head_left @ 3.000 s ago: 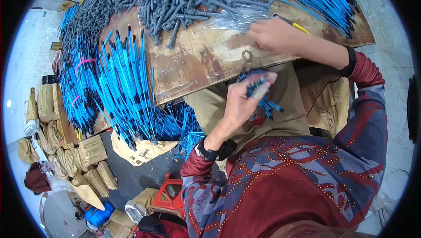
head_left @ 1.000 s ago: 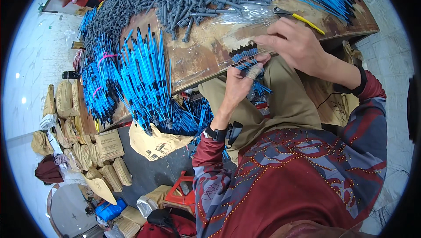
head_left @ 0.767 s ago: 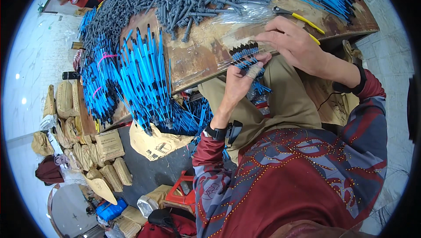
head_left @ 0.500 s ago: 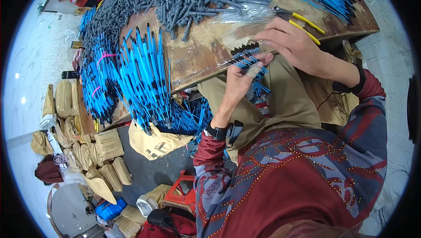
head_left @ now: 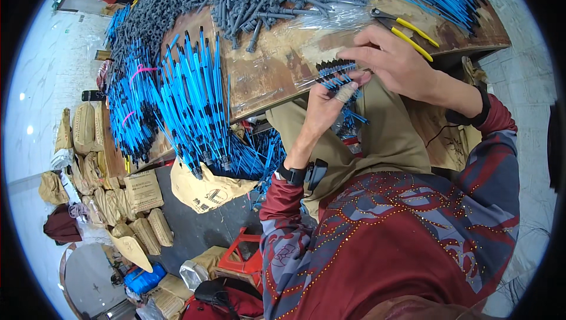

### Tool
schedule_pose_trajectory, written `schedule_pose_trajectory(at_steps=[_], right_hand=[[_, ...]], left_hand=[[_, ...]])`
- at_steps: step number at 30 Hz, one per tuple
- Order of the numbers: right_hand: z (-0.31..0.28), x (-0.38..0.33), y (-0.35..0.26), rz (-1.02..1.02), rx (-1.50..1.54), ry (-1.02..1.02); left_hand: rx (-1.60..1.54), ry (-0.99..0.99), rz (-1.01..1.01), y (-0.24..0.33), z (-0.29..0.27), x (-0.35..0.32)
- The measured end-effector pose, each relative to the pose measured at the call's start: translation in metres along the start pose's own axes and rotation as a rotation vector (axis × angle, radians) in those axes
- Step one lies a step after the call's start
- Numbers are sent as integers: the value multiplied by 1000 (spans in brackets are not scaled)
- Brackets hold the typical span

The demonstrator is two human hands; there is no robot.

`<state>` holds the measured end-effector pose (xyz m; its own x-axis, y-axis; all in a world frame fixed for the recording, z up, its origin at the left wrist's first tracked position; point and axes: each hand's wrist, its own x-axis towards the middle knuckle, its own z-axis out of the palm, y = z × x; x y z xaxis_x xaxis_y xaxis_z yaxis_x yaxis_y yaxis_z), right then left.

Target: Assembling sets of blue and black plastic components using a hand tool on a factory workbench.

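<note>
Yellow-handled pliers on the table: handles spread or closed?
Spread. The dark-headed, yellow-handled pliers lie on the worn brown wooden table, bare wood showing between the handles. Jaw gap: cannot tell.

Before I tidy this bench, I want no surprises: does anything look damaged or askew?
The wooden tabletop looks worn, patchy and scuffed. The yellow-handled pliers beside the right hand lie spread open, seemingly reaching the near edge.

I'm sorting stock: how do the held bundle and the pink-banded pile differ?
The held bundle is in the left hand; the banded pile lies on the table. The held bundle looks smaller than the banded pile. The banded pile shows two pink bands; the held bundle shows none. Both are blue with black parts.
</note>
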<state>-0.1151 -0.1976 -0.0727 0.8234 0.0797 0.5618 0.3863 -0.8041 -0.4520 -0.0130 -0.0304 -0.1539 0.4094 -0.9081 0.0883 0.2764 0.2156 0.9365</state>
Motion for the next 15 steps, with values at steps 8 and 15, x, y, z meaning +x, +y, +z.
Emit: schedule_pose_trajectory(at_steps=[8, 15], right_hand=[[-3, 3, -1, 6, 8, -59], [4, -3, -10, -18, -137, -5]], left_hand=[[57, -56, -25, 2, -1, 3], [-28, 42, 37, -7, 6, 3]])
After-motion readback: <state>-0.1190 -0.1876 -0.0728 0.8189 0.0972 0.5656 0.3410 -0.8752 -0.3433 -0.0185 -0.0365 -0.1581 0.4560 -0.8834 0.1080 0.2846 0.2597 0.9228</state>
